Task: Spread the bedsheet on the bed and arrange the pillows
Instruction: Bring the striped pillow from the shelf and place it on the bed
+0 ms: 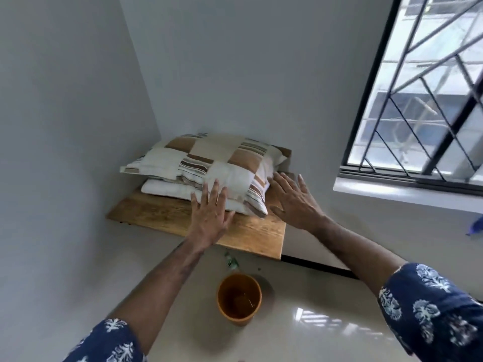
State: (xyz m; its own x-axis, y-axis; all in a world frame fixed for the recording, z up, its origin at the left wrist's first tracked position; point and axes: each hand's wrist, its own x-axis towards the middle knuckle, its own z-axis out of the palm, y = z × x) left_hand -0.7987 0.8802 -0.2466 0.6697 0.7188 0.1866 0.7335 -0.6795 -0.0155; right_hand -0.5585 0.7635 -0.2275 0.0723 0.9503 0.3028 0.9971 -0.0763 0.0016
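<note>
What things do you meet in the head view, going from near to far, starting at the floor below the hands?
Orange bucket → green scrap on the floor → wooden shelf → left hand → white pillow → patchwork pillow on top → corner wall.

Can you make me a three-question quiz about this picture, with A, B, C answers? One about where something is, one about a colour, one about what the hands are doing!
1. Where do the pillows lie?
A. on the wooden shelf
B. on the floor
C. on the windowsill

2. What colour is the bucket on the floor?
A. blue
B. orange
C. green

3. How are the left hand and right hand?
A. both fists
B. holding the bucket
C. open, fingers straight

Answers: 1 A, they are stacked on the board in the corner. 2 B, its wall and rim are orange. 3 C, both reach to the pillows with spread fingers.
</note>
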